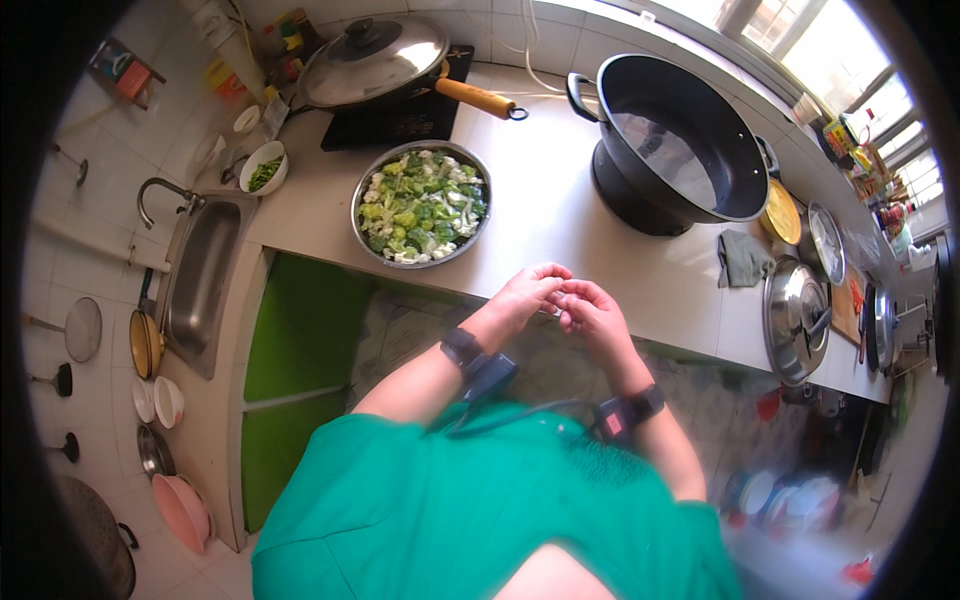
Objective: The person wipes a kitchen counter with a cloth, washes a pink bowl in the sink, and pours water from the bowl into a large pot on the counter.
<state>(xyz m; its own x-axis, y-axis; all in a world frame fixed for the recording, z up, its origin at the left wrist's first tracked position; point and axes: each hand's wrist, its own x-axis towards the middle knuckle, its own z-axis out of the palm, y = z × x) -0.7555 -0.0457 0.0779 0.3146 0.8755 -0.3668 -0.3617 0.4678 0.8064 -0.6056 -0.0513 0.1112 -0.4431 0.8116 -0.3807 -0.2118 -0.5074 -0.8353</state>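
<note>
My left hand (523, 300) and my right hand (592, 311) meet at the fingertips over the front edge of the white countertop (540, 225). Their fingers are curled together; whether something small is between them cannot be told. Each wrist wears a dark strap with a small device. Beyond my left hand, a round steel bowl (486, 191) holds cut broccoli and cauliflower (420, 206). To the right, a large black two-handled pot (675, 150) stands tilted on a black round base (630, 195), with some clear liquid at its bottom.
A lidded wok (375, 64) with a wooden handle rests on a black induction cooker (390, 120). At left are a bowl of chopped greens (264, 171) and a steel sink (201, 292). At right lie a grey cloth (744, 259), a steel lid (795, 322) and a cutting board (846, 307).
</note>
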